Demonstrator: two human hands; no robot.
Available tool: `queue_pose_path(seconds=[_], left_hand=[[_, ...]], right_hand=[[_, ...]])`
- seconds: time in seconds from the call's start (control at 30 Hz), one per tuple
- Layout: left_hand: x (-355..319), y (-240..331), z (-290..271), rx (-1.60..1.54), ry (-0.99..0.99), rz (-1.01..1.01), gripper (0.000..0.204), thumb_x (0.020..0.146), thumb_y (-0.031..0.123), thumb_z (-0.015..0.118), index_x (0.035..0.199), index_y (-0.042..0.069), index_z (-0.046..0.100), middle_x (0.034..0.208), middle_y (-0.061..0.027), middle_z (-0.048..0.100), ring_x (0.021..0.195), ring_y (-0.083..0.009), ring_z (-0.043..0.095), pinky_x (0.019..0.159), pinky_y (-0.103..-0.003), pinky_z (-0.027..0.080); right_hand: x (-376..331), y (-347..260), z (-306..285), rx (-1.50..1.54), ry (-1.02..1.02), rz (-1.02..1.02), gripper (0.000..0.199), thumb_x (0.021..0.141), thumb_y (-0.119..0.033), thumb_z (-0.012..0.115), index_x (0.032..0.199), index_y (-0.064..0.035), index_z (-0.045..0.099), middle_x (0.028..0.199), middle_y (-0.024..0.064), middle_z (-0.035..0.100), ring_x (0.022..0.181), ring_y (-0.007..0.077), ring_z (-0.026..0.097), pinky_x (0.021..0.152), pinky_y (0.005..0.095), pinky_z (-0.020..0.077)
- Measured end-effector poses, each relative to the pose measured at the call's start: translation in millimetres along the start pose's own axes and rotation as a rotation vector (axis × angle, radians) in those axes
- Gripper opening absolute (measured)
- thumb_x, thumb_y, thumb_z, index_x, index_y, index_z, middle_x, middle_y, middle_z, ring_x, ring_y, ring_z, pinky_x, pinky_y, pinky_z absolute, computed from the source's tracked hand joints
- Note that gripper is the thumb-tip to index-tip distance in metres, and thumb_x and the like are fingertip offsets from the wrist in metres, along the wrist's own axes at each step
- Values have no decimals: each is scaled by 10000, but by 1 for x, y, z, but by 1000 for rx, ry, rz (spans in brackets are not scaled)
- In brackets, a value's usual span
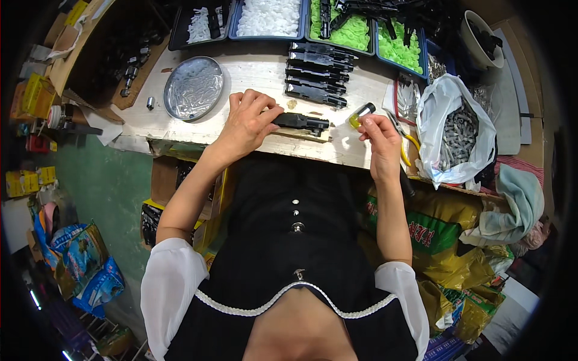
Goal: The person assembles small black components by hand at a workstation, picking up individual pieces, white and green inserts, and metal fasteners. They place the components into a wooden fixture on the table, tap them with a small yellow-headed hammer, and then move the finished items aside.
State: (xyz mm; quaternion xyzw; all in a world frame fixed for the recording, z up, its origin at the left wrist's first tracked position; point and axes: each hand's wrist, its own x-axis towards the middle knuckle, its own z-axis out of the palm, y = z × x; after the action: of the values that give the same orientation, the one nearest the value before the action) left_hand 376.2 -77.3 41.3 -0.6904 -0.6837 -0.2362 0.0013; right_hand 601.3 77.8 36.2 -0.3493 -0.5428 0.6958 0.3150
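Observation:
My left hand (250, 123) is closed on the left end of a black elongated part (301, 122), which lies on a small wooden block at the bench's front edge. To the right, my right hand (382, 141) pinches a short cylinder (361, 114), black at the top and translucent yellow-green below; its exact kind does not show. The thumb and fingers meet at its lower end. Behind the part, several similar black parts (318, 75) lie in a stacked row. Yellow-handled pliers (409, 147) rest just right of my right hand.
A round metal tray (192, 88) with clear film stands at left, beside a small metal cylinder (150, 103). Bins of white pieces (268, 18) and green pieces (400, 49) line the back. A white plastic bag (433, 123) of grey metal parts sits at right, near a bowl (474, 37).

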Motion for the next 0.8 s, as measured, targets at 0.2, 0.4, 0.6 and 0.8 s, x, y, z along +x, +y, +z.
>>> queue_pose_path(seconds=[0.2, 0.4, 0.6, 0.8], left_hand=[[4, 1, -2, 0, -88, -25, 359, 672, 127, 675, 1012, 74, 577, 899, -36, 500, 902, -216, 441, 799, -368, 290], [8, 1, -10, -35, -202, -61, 374, 690, 88, 652, 1054, 74, 566, 915, -53, 495, 898, -205, 443, 817, -353, 290], [10, -2, -10, -69, -203, 22, 372, 691, 41, 630, 1047, 145, 614, 917, -52, 507, 870, -198, 456, 804, -340, 298], [8, -4, -4, 12, -182, 89, 384, 690, 25, 615, 1038, 187, 630, 896, -56, 497, 838, -197, 448, 766, -329, 295]], right_hand=[[-1, 4, -9, -87, 29, -19, 128, 828, -146, 584, 861, -22, 588, 803, 21, 590, 703, 69, 489, 621, 205, 364], [0, 6, -25, -273, 42, -93, 112, 823, -133, 594, 841, -23, 588, 751, -22, 555, 666, 50, 458, 581, 184, 338], [-2, 2, -43, -720, 134, -263, 111, 774, -113, 617, 849, -39, 584, 789, 37, 543, 677, 128, 491, 590, 240, 365], [-5, 16, -40, -1537, 122, -416, 189, 747, -93, 604, 924, -58, 547, 849, 104, 521, 880, 292, 492, 710, 356, 366]])
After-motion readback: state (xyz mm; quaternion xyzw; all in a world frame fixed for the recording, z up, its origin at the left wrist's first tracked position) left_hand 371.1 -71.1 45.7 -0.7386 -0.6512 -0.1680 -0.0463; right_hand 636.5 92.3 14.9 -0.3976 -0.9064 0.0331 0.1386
